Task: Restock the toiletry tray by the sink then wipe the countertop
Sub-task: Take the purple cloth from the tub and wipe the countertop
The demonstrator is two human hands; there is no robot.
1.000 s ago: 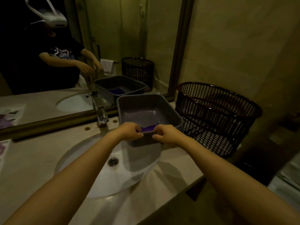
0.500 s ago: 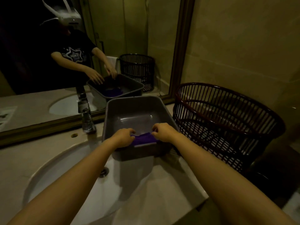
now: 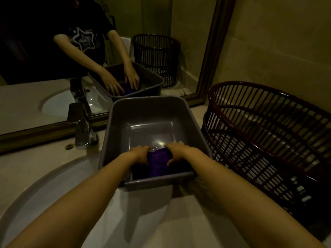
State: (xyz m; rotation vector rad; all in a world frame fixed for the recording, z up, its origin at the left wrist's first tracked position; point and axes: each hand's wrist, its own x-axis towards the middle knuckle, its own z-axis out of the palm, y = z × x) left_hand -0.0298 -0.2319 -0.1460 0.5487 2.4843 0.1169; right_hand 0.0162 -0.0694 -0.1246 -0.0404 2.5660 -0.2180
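A grey plastic tray (image 3: 125,111) stands on the beige countertop (image 3: 26,163), its near edge overhanging the white sink basin (image 3: 53,190). Inside it, against the near wall, lies a purple folded cloth-like item (image 3: 158,163). My left hand (image 3: 140,155) grips the item's left side and my right hand (image 3: 176,152) rests on its right side, fingers spread over it. Both hands are down inside the tray. The rest of the tray floor is bare.
A chrome faucet (image 3: 79,126) rises left of the tray. A dark slatted basket (image 3: 268,140) stands close on the right, touching distance from the tray. A framed mirror (image 3: 71,51) behind reflects the person, tray and basket. The counter's front edge runs at lower right.
The view has moved closer and to the right. My hands have pushed the purple item from the tray's near rim down onto its floor.
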